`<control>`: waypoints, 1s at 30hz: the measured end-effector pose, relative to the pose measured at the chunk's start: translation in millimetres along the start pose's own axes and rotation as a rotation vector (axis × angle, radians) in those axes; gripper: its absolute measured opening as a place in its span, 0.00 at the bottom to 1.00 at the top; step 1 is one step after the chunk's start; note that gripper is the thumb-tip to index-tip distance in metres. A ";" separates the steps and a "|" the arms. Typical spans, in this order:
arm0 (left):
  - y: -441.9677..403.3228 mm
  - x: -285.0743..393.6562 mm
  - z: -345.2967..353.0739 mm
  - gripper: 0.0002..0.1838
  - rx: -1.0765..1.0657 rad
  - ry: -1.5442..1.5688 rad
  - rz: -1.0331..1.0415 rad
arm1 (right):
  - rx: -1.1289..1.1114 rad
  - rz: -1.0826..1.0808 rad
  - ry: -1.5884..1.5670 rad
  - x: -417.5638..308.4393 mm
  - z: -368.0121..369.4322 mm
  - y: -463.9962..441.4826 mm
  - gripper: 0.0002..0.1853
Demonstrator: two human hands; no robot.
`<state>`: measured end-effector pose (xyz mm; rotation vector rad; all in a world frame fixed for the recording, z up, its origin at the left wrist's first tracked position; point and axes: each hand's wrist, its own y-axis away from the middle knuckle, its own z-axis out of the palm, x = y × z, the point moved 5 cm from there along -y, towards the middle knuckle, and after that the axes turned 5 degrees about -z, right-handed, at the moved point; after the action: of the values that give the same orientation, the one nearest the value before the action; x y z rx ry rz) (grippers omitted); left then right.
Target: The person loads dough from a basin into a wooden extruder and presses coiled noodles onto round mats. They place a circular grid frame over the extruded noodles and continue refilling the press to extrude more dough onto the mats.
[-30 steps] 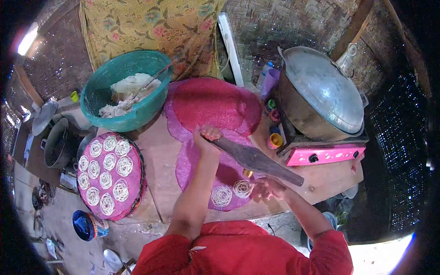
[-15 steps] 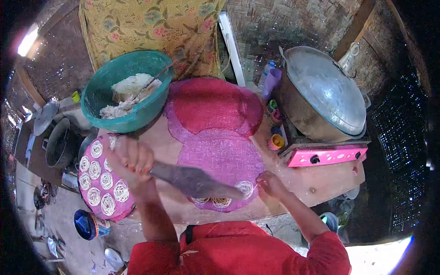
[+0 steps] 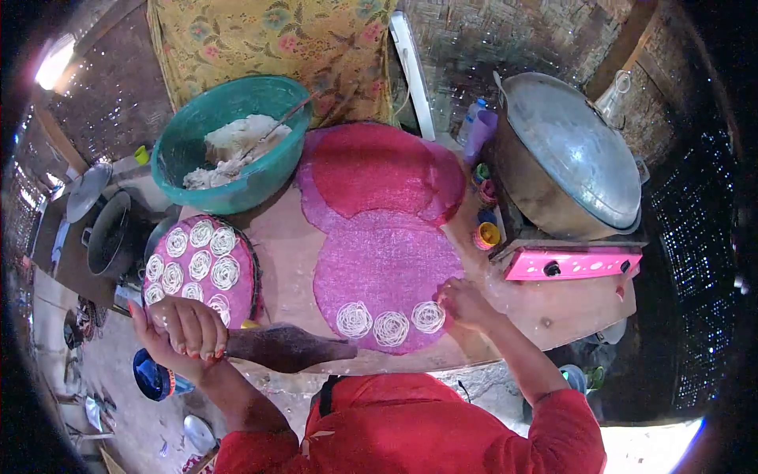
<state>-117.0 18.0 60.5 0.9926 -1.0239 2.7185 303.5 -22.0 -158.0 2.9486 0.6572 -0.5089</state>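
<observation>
In the head view, you have three white coils in a row along the near part of one purple cloth disc. On one round tray to the left, ten white coils show, though your left hand hides part of it. Beyond stand one green basin with dough and one thin stick, one big pot under its lid, and one pink stove panel with two knobs.

Your left hand is wrapped around one end of a single dark wooden tool; the tool runs rightward from your fist, its far tip near the leftmost of the three coils. Your right hand is bent inward just beside the rightmost coil, which lies left of your fingertips; you cannot tell whether they pinch anything or touch the coil.
</observation>
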 end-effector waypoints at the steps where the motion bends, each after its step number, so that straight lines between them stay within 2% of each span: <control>1: 2.8 3.1 0.0 0.36 0.006 -0.007 0.006 | -0.003 -0.010 -0.001 -3.5 -0.9 -3.3 0.08; 3: 8.1 9.9 0.5 0.35 0.015 -0.022 0.015 | -0.089 0.151 -0.016 -2.0 3.0 -10.0 0.09; 7: 14.9 20.4 2.8 0.35 -0.004 -0.008 0.000 | 0.018 0.050 0.073 -26.6 0.4 -22.8 0.13; 9: 18.6 22.6 -0.9 0.35 -0.006 -0.018 0.004 | 0.059 -0.092 -0.014 -45.1 5.1 -32.7 0.15; 14: 29.1 28.5 -8.4 0.37 0.046 0.012 -0.022 | -0.029 -0.138 -0.126 -93.1 22.4 -49.5 0.16; 17: 33.0 30.9 -14.7 0.38 0.070 -0.007 -0.035 | 0.038 -0.184 -0.220 -105.9 34.9 -56.2 0.23; 27: 38.1 38.2 -28.2 0.38 0.089 0.030 0.007 | 0.044 -0.107 -0.068 -144.7 40.3 -76.0 0.25; 30: 38.8 41.1 -31.4 0.37 0.035 0.035 0.005 | -0.014 -0.085 -0.096 -148.5 42.7 -79.5 0.23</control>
<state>-177.4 0.9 45.1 0.9447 -0.9776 2.7574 130.0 -15.6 -148.7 2.8725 0.7743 -0.6454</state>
